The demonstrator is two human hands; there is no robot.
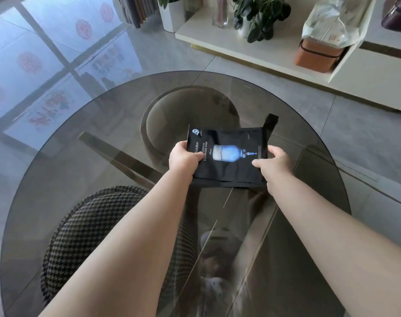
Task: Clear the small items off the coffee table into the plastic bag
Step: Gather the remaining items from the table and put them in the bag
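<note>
A black face-mask packet [229, 154] with a blue bottle picture lies over the middle of the round smoked-glass coffee table [85, 156]. My left hand [183, 156] pinches its left edge, thumb on top. On the packet's right edge, my right hand [275, 160] grips with the thumb on top and the fingers curled round the edge. More black packets seem stacked under it; a dark strip [271, 124] sticks out at the back right. A translucent plastic bag [327, 24] sits on the cabinet far right.
Under the glass stand a houndstooth stool [87, 225] and a beige round stool [190, 115]. A low white cabinet [252, 53] at the back holds a potted plant [259, 14], a glass vase [220, 14] and an orange case [316, 53].
</note>
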